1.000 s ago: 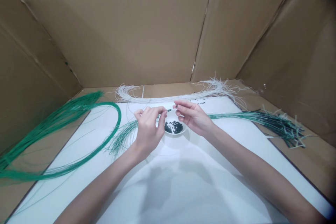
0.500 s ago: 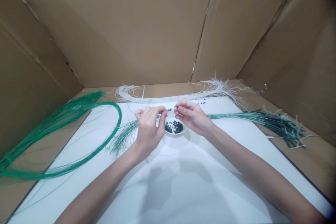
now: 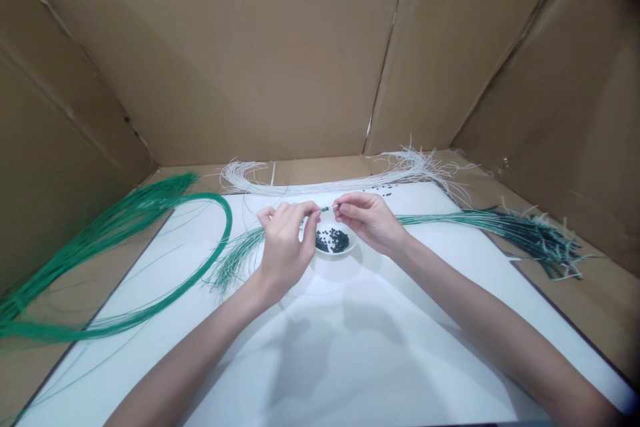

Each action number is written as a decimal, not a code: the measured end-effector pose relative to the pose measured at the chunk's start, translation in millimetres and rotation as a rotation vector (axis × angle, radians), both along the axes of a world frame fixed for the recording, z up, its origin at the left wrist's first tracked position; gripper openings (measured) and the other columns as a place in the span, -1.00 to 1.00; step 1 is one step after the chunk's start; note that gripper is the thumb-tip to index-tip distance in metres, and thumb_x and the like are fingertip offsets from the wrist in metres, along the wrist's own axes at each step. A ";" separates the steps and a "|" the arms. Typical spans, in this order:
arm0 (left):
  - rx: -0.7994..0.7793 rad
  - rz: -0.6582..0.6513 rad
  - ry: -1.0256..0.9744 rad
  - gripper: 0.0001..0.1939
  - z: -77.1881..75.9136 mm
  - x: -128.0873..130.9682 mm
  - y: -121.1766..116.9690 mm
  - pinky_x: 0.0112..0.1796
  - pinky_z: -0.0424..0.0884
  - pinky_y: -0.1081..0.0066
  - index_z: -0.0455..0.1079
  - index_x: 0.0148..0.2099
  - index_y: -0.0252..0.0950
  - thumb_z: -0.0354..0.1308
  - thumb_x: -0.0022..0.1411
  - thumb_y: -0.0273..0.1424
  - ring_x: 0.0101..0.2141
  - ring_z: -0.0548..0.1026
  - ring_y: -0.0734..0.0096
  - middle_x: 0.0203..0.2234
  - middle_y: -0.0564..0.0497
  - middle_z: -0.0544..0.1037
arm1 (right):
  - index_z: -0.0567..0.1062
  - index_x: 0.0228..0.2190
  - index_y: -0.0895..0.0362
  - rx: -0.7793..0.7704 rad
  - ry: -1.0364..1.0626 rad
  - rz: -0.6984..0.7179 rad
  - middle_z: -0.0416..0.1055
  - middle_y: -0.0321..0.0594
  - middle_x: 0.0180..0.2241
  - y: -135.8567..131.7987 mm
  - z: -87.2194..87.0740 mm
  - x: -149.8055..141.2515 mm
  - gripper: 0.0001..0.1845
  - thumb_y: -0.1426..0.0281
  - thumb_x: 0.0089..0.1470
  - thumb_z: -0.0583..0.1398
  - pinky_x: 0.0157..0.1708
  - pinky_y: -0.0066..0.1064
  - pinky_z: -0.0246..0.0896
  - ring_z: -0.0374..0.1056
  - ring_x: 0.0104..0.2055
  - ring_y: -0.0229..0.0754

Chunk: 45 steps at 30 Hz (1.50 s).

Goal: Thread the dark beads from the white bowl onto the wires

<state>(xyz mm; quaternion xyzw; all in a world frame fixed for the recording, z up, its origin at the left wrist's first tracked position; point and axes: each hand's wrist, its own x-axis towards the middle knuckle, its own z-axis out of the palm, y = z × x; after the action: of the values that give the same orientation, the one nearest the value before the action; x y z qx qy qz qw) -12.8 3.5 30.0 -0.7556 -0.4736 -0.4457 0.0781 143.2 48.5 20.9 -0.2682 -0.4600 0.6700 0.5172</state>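
Observation:
My left hand (image 3: pixel 287 247) is closed, thumb and forefinger pinching a thin strand just left of a few small dark green beads (image 3: pixel 325 209). Facing it, my right hand (image 3: pixel 371 221) pinches too, at a whitish strand end to the right of those beads. A narrow gap with the beads in it separates the fingertips. Under both hands stands a small white bowl (image 3: pixel 345 254) holding many loose dark beads (image 3: pixel 334 239). Whether another bead sits inside the right fingertips is too small to tell.
White strands (image 3: pixel 310 187) lie along the back of the white table (image 3: pixel 320 360). A green strand coil (image 3: pixel 227 227) is at left, a dark green bundle (image 3: pixel 530 233) at right. Loose beads (image 3: pixel 386 195) dot the far edge. Cardboard walls (image 3: pixel 320 67) enclose the back and sides.
My right fingers have drawn closer together around the strand end. The beads between the hands sit slightly further right. My left hand keeps its pinch, almost unmoved.

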 end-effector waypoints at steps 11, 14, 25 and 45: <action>0.010 -0.001 0.016 -0.92 -0.3 0.2 1.1 -0.31 -0.01 0.32 0.26 -0.34 -0.25 -0.02 0.19 -0.47 -0.50 0.33 0.52 -0.52 0.14 0.46 | 0.51 -0.52 0.11 0.029 -0.014 -0.029 0.46 -0.31 -0.54 -0.6 1.1 -0.2 -0.79 0.42 -0.37 0.35 -0.45 -0.44 0.24 0.32 -0.51 -0.35; 0.018 -0.002 0.021 -0.92 0.1 0.7 1.3 -0.32 -0.01 0.32 0.26 -0.34 -0.25 -0.03 0.19 -0.48 -0.51 0.33 0.51 -0.53 0.14 0.46 | 0.51 -0.52 0.12 0.032 -0.010 -0.030 0.46 -0.30 -0.54 -0.4 0.5 0.1 -0.79 0.43 -0.37 0.35 -0.47 -0.46 0.23 0.31 -0.52 -0.36; 0.026 0.003 0.058 -0.92 -1.9 0.0 2.3 -0.30 -0.02 0.32 0.26 -0.34 -0.26 -0.04 0.20 -0.48 -0.49 0.33 0.51 -0.51 0.12 0.47 | 0.50 -0.52 0.12 0.066 -0.034 -0.050 0.46 -0.33 -0.54 1.2 -1.8 2.3 -0.81 0.46 -0.34 0.34 -0.52 -0.47 0.21 0.28 -0.59 -0.39; 0.064 0.010 0.066 -0.92 -1.4 0.3 1.8 -0.31 -0.02 0.32 0.26 -0.35 -0.28 -0.03 0.19 -0.49 -0.51 0.32 0.52 -0.52 0.12 0.46 | 0.50 -0.54 0.13 0.124 -0.070 -0.099 0.46 -0.32 -0.54 1.7 -0.9 1.7 -0.82 0.47 -0.36 0.34 -0.56 -0.50 0.20 0.26 -0.60 -0.40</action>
<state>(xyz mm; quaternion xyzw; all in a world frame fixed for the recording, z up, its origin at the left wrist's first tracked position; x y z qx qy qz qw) -12.5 5.3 28.6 -0.7646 -0.4600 -0.4352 0.1202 144.9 50.2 20.0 -0.2814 -0.5047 0.6040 0.5488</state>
